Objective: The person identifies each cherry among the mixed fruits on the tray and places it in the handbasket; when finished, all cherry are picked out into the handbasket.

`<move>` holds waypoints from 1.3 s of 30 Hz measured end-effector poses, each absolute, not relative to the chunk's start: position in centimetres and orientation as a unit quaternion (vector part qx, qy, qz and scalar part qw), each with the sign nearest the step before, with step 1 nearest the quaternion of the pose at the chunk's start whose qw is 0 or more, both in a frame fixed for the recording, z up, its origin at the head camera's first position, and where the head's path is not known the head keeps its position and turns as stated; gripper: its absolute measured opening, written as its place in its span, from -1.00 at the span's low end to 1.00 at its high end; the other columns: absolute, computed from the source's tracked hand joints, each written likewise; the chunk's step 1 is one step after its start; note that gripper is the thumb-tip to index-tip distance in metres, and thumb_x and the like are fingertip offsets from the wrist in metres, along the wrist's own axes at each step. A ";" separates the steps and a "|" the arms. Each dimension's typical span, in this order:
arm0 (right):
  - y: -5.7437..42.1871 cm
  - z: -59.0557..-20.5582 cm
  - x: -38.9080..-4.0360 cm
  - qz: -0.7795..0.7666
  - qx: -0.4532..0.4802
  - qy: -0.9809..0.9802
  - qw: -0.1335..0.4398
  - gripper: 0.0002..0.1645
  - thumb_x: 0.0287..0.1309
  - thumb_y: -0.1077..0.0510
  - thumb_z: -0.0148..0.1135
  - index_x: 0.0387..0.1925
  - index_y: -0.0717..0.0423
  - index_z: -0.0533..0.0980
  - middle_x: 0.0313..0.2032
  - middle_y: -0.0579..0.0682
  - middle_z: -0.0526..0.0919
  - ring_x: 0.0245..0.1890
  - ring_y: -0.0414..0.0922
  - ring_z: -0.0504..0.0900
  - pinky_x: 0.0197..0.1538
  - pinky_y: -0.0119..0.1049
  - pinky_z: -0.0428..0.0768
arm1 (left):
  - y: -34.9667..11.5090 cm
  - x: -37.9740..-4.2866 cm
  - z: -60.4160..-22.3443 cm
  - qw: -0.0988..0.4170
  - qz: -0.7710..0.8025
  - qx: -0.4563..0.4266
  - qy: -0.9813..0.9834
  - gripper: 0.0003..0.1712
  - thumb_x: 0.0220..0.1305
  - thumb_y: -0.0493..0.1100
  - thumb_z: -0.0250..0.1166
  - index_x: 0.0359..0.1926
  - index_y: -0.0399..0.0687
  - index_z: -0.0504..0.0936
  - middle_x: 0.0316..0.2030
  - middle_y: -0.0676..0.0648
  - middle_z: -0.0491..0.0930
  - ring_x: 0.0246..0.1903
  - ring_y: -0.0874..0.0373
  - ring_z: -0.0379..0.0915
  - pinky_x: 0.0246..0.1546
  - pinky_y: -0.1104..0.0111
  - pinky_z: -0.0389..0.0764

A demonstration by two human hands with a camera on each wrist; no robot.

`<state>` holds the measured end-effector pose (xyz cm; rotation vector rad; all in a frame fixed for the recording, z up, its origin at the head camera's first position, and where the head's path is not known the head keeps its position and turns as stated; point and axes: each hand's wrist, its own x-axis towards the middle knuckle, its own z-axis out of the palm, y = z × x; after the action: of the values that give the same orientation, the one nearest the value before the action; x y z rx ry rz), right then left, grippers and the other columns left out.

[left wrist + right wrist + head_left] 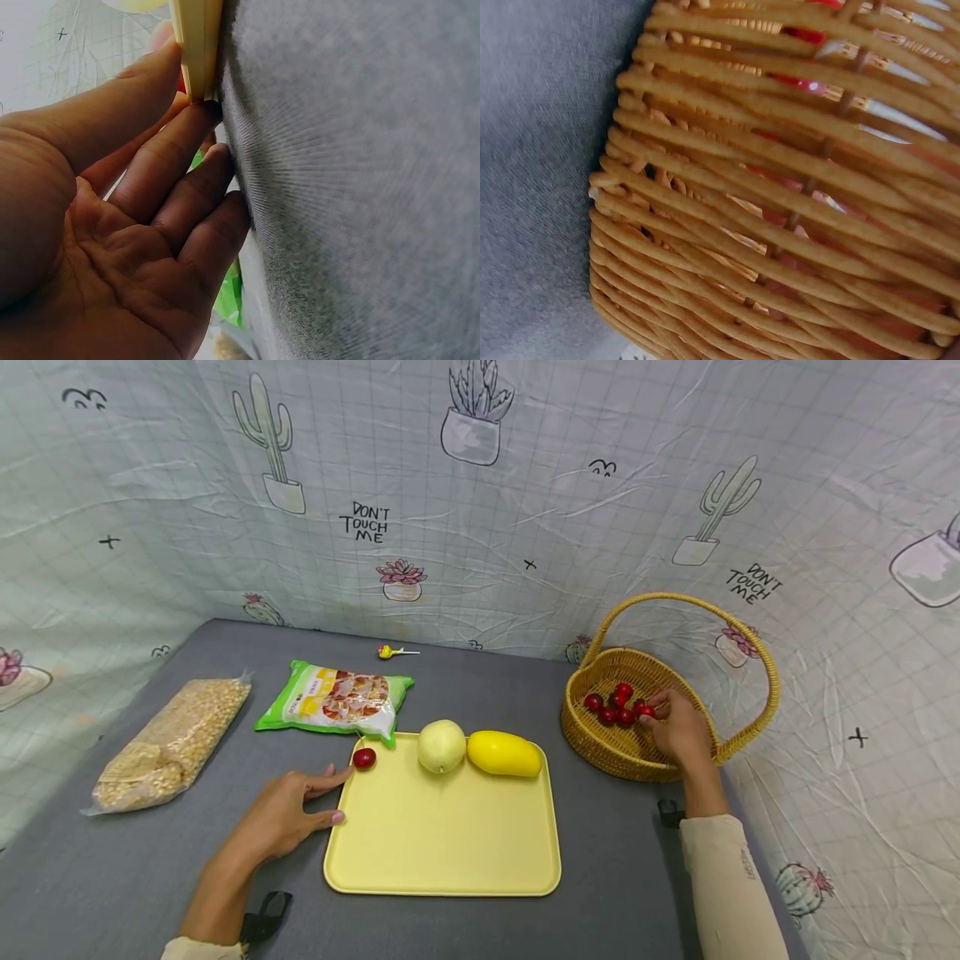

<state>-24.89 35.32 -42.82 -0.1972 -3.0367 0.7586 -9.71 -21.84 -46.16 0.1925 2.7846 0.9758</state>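
Observation:
In the head view my left hand point(281, 814) lies at the left edge of a yellow tray point(442, 852), thumb and index finger extended and touching its rim. A dark red cherry point(364, 758) sits in the tray's far left corner, just beyond the index fingertip. A pale green round fruit point(442, 747) and a yellow mango point(504, 753) lie along the far rim. My right hand point(682, 731) reaches into a wicker basket point(600, 743) and pinches a red cherry point(642, 709). Several more cherries point(607, 716) lie in the basket. Its woven wall point(780, 187) hides the right hand's fingers in the right wrist view.
A green and white snack bag point(337, 697) lies behind the tray's far left corner. Further left is a clear bag of yellow kernels point(172, 743). A lollipop point(387, 652) lies near the back of the grey table. The basket's tall handle point(772, 685) arches up.

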 end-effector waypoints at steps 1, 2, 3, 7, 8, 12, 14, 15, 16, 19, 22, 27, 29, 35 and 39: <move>35.4 -42.8 -25.0 0.238 -0.064 -0.969 -0.006 -0.58 0.50 0.04 0.29 0.21 0.17 0.47 0.19 0.40 0.65 0.13 0.38 0.61 0.05 0.23 0.58 | -21.8 -9.7 -46.2 0.092 0.329 0.065 0.937 -0.18 0.19 -0.04 0.60 0.46 0.04 0.56 0.42 -0.41 0.43 0.41 -0.42 0.40 0.29 -0.35 0.45; 35.5 -42.8 -25.2 0.235 -0.066 -0.970 -0.013 -0.58 0.50 0.04 0.29 0.21 0.17 0.47 0.19 0.39 0.65 0.13 0.38 0.61 0.05 0.22 0.58 | -21.8 -9.7 -46.2 0.092 0.330 0.066 0.937 -0.18 0.19 -0.04 0.60 0.46 0.04 0.56 0.42 -0.41 0.43 0.41 -0.42 0.40 0.29 -0.35 0.44; 35.6 -42.8 -25.3 0.231 -0.067 -0.970 -0.019 -0.57 0.50 0.04 0.28 0.21 0.18 0.46 0.19 0.39 0.65 0.14 0.37 0.61 0.05 0.22 0.58 | -21.9 -9.7 -46.2 0.092 0.329 0.067 0.937 -0.18 0.19 -0.04 0.60 0.46 0.04 0.56 0.42 -0.41 0.43 0.41 -0.42 0.40 0.29 -0.35 0.44; 35.7 -42.8 -25.7 0.217 -0.069 -0.973 -0.041 -0.59 0.50 0.03 0.28 0.20 0.17 0.47 0.19 0.39 0.65 0.14 0.36 0.61 0.07 0.22 0.58 | -21.9 -9.7 -46.2 0.093 0.330 0.067 0.937 -0.18 0.19 -0.03 0.60 0.46 0.04 0.56 0.42 -0.40 0.44 0.41 -0.42 0.40 0.29 -0.35 0.44; 35.7 -42.8 -25.8 0.215 -0.070 -0.973 -0.045 -0.59 0.50 0.03 0.28 0.19 0.17 0.47 0.19 0.39 0.65 0.14 0.36 0.61 0.08 0.22 0.58 | -21.9 -9.7 -46.2 0.092 0.330 0.067 0.937 -0.18 0.19 -0.03 0.60 0.46 0.04 0.56 0.42 -0.40 0.44 0.41 -0.42 0.40 0.29 -0.35 0.44; 36.1 -42.8 -26.2 0.211 -0.069 -0.974 -0.055 -0.61 0.49 0.02 0.29 0.16 0.16 0.48 0.19 0.39 0.65 0.15 0.36 0.61 0.10 0.23 0.58 | -22.0 -9.7 -46.2 0.089 0.330 0.070 0.937 -0.18 0.19 -0.04 0.60 0.46 0.04 0.56 0.42 -0.41 0.45 0.40 -0.42 0.42 0.28 -0.35 0.45; 36.3 -42.9 -26.4 0.212 -0.067 -0.973 -0.057 -0.60 0.49 0.02 0.29 0.17 0.16 0.49 0.19 0.39 0.65 0.15 0.36 0.61 0.10 0.23 0.58 | -21.9 -9.7 -46.1 0.087 0.331 0.071 0.937 -0.19 0.18 -0.04 0.61 0.45 0.03 0.57 0.41 -0.41 0.45 0.39 -0.41 0.44 0.28 -0.35 0.46; 36.3 -42.9 -26.4 0.212 -0.067 -0.973 -0.058 -0.59 0.49 0.02 0.29 0.17 0.17 0.49 0.19 0.39 0.66 0.15 0.36 0.61 0.10 0.23 0.58 | -21.9 -9.7 -46.1 0.087 0.331 0.071 0.937 -0.19 0.18 -0.04 0.61 0.45 0.03 0.57 0.41 -0.41 0.45 0.39 -0.41 0.44 0.28 -0.35 0.46; 36.3 -42.9 -26.5 0.213 -0.068 -0.973 -0.058 -0.59 0.49 0.01 0.29 0.18 0.16 0.50 0.18 0.38 0.67 0.15 0.35 0.62 0.10 0.23 0.58 | -21.9 -9.7 -46.1 0.087 0.332 0.071 0.937 -0.19 0.18 -0.04 0.61 0.45 0.03 0.57 0.41 -0.41 0.45 0.38 -0.41 0.44 0.27 -0.35 0.46; 36.4 -42.9 -26.5 0.214 -0.071 -0.973 -0.056 -0.55 0.49 -0.01 0.30 0.21 0.17 0.51 0.18 0.37 0.68 0.14 0.35 0.63 0.08 0.21 0.59 | -21.9 -9.7 -46.1 0.088 0.333 0.070 0.936 -0.19 0.18 -0.04 0.61 0.45 0.03 0.57 0.41 -0.41 0.45 0.39 -0.41 0.44 0.28 -0.35 0.45; 36.3 -42.8 -26.3 0.219 -0.081 -0.971 -0.049 -0.52 0.48 -0.04 0.31 0.25 0.15 0.52 0.17 0.34 0.70 0.13 0.33 0.64 0.03 0.18 0.60 | -21.8 -9.7 -46.1 0.087 0.334 0.070 0.936 -0.19 0.18 -0.04 0.61 0.45 0.03 0.57 0.41 -0.41 0.45 0.39 -0.41 0.44 0.28 -0.36 0.44; 35.7 -42.4 -25.5 0.226 -0.075 -0.971 0.010 -0.50 0.46 -0.05 0.34 0.25 0.15 0.55 0.17 0.31 0.70 0.11 0.32 0.64 -0.02 0.19 0.60 | -21.9 -9.7 -46.1 0.092 0.335 0.067 0.935 -0.18 0.19 -0.04 0.60 0.46 0.03 0.56 0.42 -0.41 0.44 0.38 -0.41 0.45 0.28 -0.36 0.45; 35.2 -42.2 -25.0 0.232 -0.059 -0.970 0.052 -0.50 0.45 -0.03 0.36 0.23 0.18 0.56 0.16 0.32 0.70 0.09 0.33 0.64 0.02 0.23 0.59 | -21.9 -9.7 -46.1 0.094 0.336 0.065 0.935 -0.18 0.18 -0.04 0.60 0.46 0.04 0.56 0.43 -0.41 0.43 0.38 -0.41 0.45 0.28 -0.35 0.45; 33.0 -41.4 -23.8 0.281 -0.015 -0.945 0.168 -0.57 0.37 0.10 0.46 0.16 0.22 0.63 0.07 0.31 0.77 -0.05 0.29 0.70 0.02 0.19 0.56 | -21.8 -9.7 -46.1 0.095 0.334 0.063 0.936 -0.18 0.18 -0.04 0.61 0.46 0.04 0.56 0.43 -0.41 0.43 0.39 -0.41 0.44 0.28 -0.35 0.45; 31.1 -41.1 -23.2 0.296 0.010 -0.930 0.216 -0.59 0.33 0.10 0.49 0.12 0.17 0.66 0.00 0.23 0.79 -0.13 0.23 0.71 -0.15 -0.03 0.57 | -21.8 -9.8 -46.1 0.095 0.331 0.062 0.937 -0.18 0.18 -0.04 0.61 0.46 0.04 0.56 0.43 -0.40 0.43 0.40 -0.41 0.42 0.29 -0.36 0.44</move>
<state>-23.15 31.06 -41.05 0.0281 -2.5786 0.8218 -9.75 -21.78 -46.10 0.1844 2.7776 0.9814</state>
